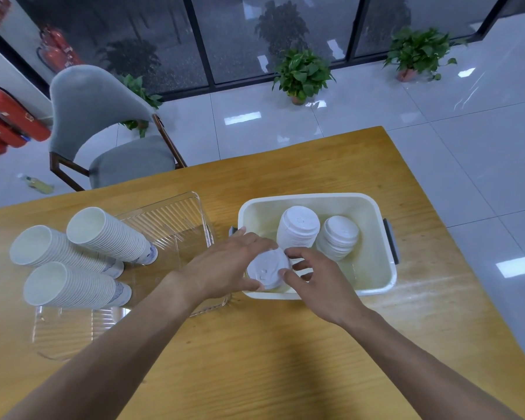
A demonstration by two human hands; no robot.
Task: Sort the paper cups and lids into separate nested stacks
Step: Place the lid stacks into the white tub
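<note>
- I judge the step in hand to be lid stacking: my left hand (225, 262) and right hand (312, 277) both grasp a lid stack (269, 268) at centre frame, fingers curled round its rim, over the near left corner of the cream tub (376, 207).
- Two more lid piles (299, 227) stand upright in the tub, right of centre.
- Three nested cup stacks (103, 234) lie on their sides in the clear tray (176, 213), left of frame.
- Next, I think, the held stack needs setting down level beside the other piles, then releasing.
</note>
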